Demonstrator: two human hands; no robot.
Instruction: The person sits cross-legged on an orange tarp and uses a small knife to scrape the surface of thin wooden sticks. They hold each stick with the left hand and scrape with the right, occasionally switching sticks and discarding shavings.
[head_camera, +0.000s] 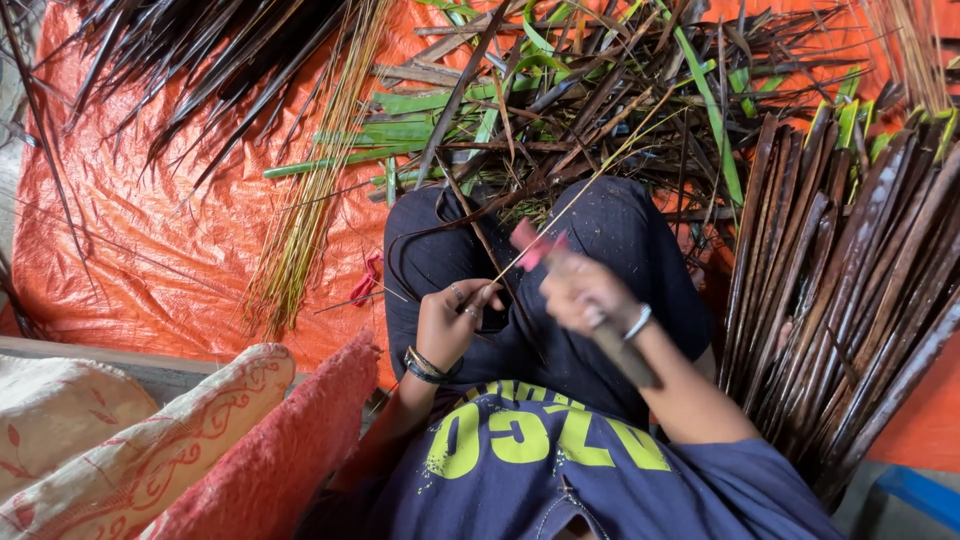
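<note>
Cushions: three patterned fabric cushions, cream and red (150, 450), are stacked at the lower left, just beside the seated person, apparently kept off the working area.
Ground sheet: an orange plastic tarpaulin (160, 230) is spread on the floor, so that scraps are caught on it.
Cleaned sticks: a loose bundle of thin, pale yellow-green leaf midribs (305, 210) is laid lengthwise on the tarpaulin, left of the knees and well apart from the waste, which suggests a sorted pile.
Left hand: the left hand (450, 325), with dark bangles at the wrist, is held over the lap; its fingers are closed narrowly around the near end of a long thin pale midrib (575, 200), so that the strand is kept taut and slanting up and away to the right.
Right hand: the right hand (580, 295), blurred and wearing a silver bangle, is closed on a pink-handled tool (530, 243), probably a small knife; the blade cannot be made out. The tool is held against the strand, just beside the left hand.
Waste: a tangled heap of dark brown and green leaf strips (600, 90) is piled beyond the knees.
Raw stock: a row of long dark brown leaf stalks (850, 270) is leaned at the right, within reach.
</note>
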